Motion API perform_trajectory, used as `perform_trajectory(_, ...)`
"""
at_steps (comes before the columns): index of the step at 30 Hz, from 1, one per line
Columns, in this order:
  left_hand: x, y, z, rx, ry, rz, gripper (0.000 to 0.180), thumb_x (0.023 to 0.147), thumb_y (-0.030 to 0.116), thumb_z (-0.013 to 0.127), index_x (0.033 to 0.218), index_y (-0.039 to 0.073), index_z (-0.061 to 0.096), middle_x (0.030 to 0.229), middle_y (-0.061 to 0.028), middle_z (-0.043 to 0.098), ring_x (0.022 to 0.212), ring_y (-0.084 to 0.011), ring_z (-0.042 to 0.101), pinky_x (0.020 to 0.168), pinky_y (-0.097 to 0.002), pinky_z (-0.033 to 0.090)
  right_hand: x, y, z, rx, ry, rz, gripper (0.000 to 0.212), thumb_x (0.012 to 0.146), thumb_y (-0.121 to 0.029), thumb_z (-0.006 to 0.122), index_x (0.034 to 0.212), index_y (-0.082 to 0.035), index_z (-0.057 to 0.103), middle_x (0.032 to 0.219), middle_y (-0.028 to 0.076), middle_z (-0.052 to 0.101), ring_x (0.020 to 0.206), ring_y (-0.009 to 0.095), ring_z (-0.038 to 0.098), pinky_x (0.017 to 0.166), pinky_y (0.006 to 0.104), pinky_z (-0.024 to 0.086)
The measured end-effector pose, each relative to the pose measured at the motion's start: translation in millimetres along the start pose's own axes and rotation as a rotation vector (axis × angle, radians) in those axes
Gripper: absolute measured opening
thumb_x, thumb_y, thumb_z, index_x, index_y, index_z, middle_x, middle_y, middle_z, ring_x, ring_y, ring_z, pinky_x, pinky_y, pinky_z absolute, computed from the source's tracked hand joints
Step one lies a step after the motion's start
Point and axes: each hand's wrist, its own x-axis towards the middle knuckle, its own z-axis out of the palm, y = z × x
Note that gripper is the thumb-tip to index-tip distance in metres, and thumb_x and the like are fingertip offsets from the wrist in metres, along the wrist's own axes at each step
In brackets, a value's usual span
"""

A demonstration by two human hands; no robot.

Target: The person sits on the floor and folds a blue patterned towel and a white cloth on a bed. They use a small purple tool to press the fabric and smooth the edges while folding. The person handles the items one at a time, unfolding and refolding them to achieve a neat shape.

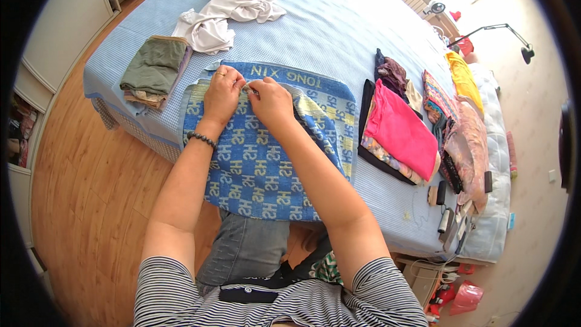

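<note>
Left hand (223, 92) and right hand (266, 98) are close together, with the fingertips of both pinching a bit of the blue and yellow towel (266, 172) near its top. Whether a tiny loose bit sits between the fingers is too small to tell. The towel lies on the near side of the bed (327, 30), and its low end hangs over the person's legs (245, 248). One part on the right is bunched up and not flat.

It looks like the step now is fine finger work on that one spot. The next move seems to call for a soft, steady pinch from both hands, as the cloth is floppy and could slip or crease.

To the left, just beside the towel, is a neat pile of clothes (152, 68) with a green one on top. Past it lie crumpled white clothes (242, 1). On the right, a pile with a bright pink cloth (402, 128) sits just beside the towel, so a wide pull that way could bump it. Farther right is a yellow cloth (465, 82).
</note>
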Motion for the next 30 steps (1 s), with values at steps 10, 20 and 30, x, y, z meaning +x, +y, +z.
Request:
perform_trajectory(10,0,-8,1,-0.135,0.036,-0.041,0.014,0.090,0.015,0.059,0.084,0.003,0.054,0.088,-0.0092,0.056,0.078,-0.0290,0.057,0.068,-0.0379,0.046,-13,14,-22,0.173,-0.006,0.090,0.019,0.080,-0.016,0.066,0.098,-0.008,0.068,0.089,0.010,0.060,0.082,0.030,0.062,0.073,0.0410,0.050)
perform_trajectory(20,1,-11,0,-0.163,0.050,0.002,0.013,0.090,0.014,0.059,0.084,0.003,0.054,0.088,-0.0097,0.056,0.079,-0.0297,0.057,0.068,-0.0381,0.046,3,-4,0,-0.020,0.009,-0.027,0.012,0.081,-0.017,0.065,0.086,-0.007,0.065,0.087,0.012,0.059,0.082,0.032,0.062,0.074,0.0426,0.050)
perform_trajectory(30,-2,-17,0,-0.199,0.056,-0.047,0.014,0.091,0.015,0.057,0.085,0.002,0.055,0.085,-0.0103,0.061,0.076,-0.0270,0.059,0.068,-0.0361,0.047,-8,2,-15,0.119,0.059,0.085,0.018,0.081,-0.019,0.066,0.094,-0.007,0.067,0.091,0.011,0.062,0.081,0.032,0.062,0.073,0.0407,0.050)
